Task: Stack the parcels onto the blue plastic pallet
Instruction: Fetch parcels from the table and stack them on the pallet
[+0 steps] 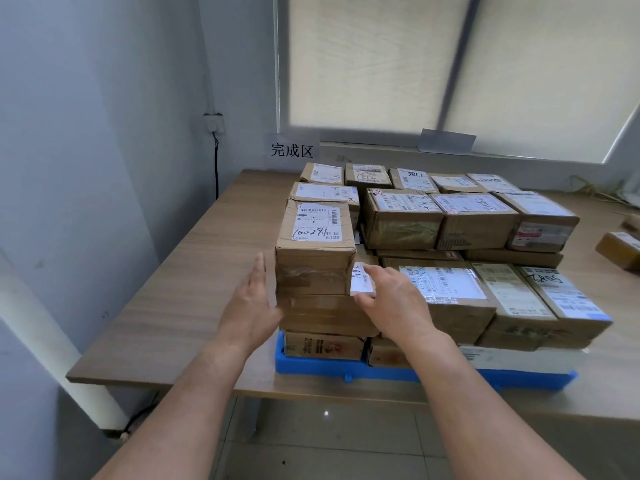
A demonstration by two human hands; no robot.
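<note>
A blue plastic pallet lies on a wooden table and carries several brown cardboard parcels in two or three layers. The near-left stack is topped by a tall parcel with a white label reading 100281. My left hand is just left of that stack, fingers straight, close to the parcel's left side. My right hand is on the stack's right, fingers relaxed beside a white label on the parcel below. Neither hand grips anything.
A loose parcel sits on the table at the far right. A paper sign hangs on the wall behind, under a blinded window. A black cable drops from a wall socket. The table's front edge is near my arms.
</note>
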